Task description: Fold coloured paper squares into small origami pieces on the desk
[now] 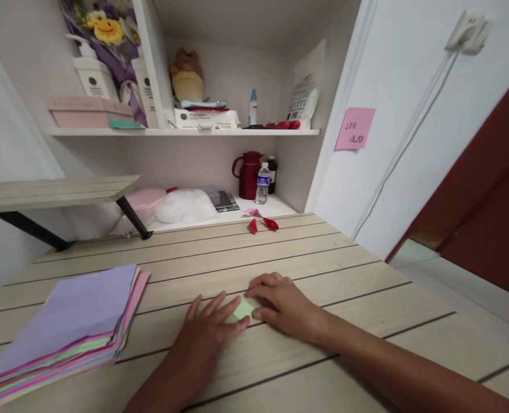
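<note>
A small piece of folded light green paper [243, 310] lies flat on the wooden table between my two hands. My left hand [209, 327] holds its left side, with the thumb and index fingertip on the paper and the other fingers spread on the tabletop. From the right, my right hand [286, 307] has its thumb and curled fingers at the paper's right and upper edges. Both hands rest low on the table. The fingertips cover part of the paper's outline, and its underside is hidden.
A stack of coloured paper sheets [78, 315] lies on the left. Red folded paper pieces [270, 224] and a pink one [253, 213] sit at the table's back edge. Behind are a water bottle [262, 184], a red jug [249, 178] and a raised wooden stand [61, 192].
</note>
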Demonstrator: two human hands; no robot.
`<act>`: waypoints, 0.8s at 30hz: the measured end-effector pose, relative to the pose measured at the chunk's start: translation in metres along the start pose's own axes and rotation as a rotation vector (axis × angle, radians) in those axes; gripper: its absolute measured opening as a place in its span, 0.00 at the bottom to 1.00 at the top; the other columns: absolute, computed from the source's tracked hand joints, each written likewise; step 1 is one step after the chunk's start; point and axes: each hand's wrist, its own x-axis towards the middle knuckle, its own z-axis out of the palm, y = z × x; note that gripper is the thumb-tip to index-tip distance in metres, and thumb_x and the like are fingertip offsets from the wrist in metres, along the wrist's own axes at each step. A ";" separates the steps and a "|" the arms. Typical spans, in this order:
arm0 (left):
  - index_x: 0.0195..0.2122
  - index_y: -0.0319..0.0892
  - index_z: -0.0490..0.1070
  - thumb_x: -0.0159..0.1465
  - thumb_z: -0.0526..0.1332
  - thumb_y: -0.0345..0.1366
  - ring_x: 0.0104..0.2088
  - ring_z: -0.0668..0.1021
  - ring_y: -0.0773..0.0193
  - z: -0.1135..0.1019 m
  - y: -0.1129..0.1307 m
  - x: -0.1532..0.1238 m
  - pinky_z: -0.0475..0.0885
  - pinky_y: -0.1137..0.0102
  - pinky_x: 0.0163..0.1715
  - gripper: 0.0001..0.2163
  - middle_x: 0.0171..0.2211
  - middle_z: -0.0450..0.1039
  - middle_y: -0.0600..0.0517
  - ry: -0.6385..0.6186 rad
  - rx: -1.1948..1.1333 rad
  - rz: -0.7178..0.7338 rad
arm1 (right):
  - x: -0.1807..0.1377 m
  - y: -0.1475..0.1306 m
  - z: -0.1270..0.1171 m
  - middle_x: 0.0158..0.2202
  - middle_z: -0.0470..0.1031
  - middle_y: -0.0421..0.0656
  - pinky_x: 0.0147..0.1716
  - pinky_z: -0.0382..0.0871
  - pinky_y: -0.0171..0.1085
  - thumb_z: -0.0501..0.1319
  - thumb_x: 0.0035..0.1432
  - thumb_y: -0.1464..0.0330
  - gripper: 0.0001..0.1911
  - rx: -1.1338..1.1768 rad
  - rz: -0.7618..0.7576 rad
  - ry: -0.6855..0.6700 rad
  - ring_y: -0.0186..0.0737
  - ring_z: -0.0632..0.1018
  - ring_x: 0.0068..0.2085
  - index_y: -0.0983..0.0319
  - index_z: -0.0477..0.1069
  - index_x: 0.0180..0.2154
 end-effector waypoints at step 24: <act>0.41 0.49 0.78 0.61 0.66 0.31 0.48 0.77 0.57 -0.012 -0.002 0.026 0.72 0.57 0.48 0.08 0.46 0.80 0.52 0.250 -0.268 -0.039 | -0.001 0.001 0.014 0.48 0.77 0.41 0.51 0.63 0.48 0.73 0.54 0.68 0.10 0.069 -0.038 0.156 0.47 0.74 0.50 0.51 0.81 0.39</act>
